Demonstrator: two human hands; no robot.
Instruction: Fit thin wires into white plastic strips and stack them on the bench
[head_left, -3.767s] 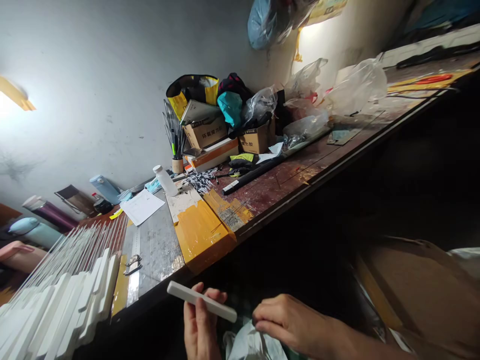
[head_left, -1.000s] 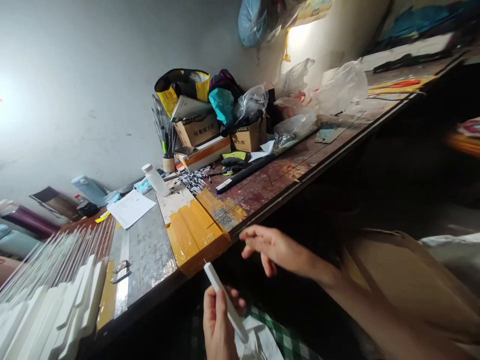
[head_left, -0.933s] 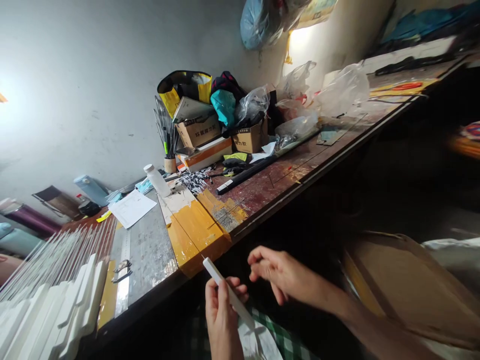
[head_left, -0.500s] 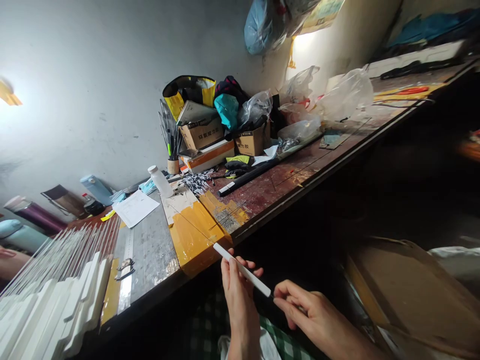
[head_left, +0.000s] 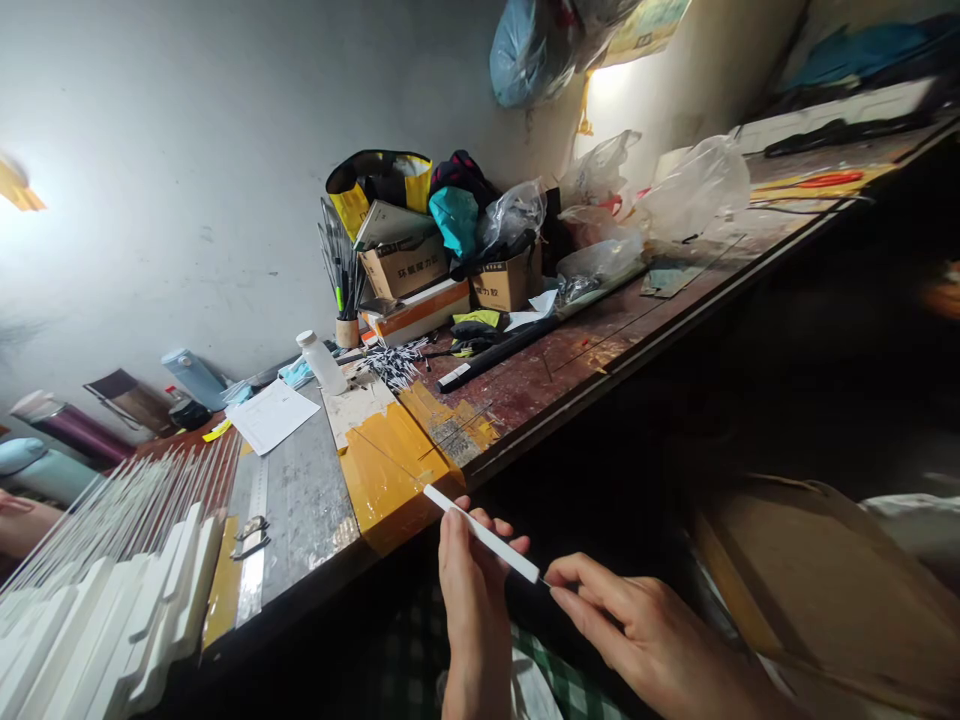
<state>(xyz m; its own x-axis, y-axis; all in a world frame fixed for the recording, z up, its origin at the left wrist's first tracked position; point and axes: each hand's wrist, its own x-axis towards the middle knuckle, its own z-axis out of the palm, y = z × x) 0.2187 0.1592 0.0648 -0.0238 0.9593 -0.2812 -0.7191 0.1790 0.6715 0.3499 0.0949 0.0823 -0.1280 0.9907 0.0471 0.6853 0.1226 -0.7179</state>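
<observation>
My left hand (head_left: 474,590) is closed around a slim white stick (head_left: 504,549), holding it at a slant in front of the table edge. A thin dark rod (head_left: 390,459) sticks out of the stick's far end, over the yellow-taped part of the table. Close to the near end, my right hand (head_left: 637,620) has thumb and forefinger pinched on a thin rod end that shows as a short dark line there. Whether both rod parts are one piece is hidden inside the stick.
Many white sticks on thin rods (head_left: 97,610) lie at the left. The bench holds a white bottle (head_left: 322,363), a paper sheet (head_left: 274,415), small black-and-white pieces (head_left: 396,364) and a long black tube (head_left: 495,354). A cardboard box (head_left: 832,590) stands low at right. Another person's hand (head_left: 22,522) shows far left.
My right hand has drawn slightly away from the stick's near end, where more thin rod now shows. The rod's far part reaches less far across the tape.
</observation>
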